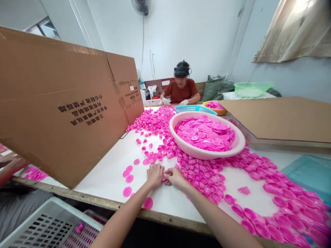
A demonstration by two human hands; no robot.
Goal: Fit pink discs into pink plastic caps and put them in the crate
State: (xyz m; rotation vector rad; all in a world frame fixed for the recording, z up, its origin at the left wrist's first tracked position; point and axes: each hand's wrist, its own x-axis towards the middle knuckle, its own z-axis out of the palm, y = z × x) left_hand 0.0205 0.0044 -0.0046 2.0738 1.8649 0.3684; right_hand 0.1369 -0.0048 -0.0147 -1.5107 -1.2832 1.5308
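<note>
My left hand (155, 175) and my right hand (174, 177) meet low over the white table top (178, 206). Both have their fingers closed on a small pink plastic piece (163, 177), mostly covered by the fingers. My right thumb and forefinger pinch it from the right, while the left fingers curl over its other side. Flat pink discs (127, 191) lie loose to the left of my left hand. A dense spread of pink plastic cups (199, 177) begins just right of my right hand.
A pale pink basin (240, 143) full of pink discs stands on the cups. A large cardboard box (51, 86) walls off the left, with a white basket (38, 220) below. Cardboard (279, 119) lies at right. Across the table sits a gloved co-worker (182, 89) behind a blue basket (195, 109).
</note>
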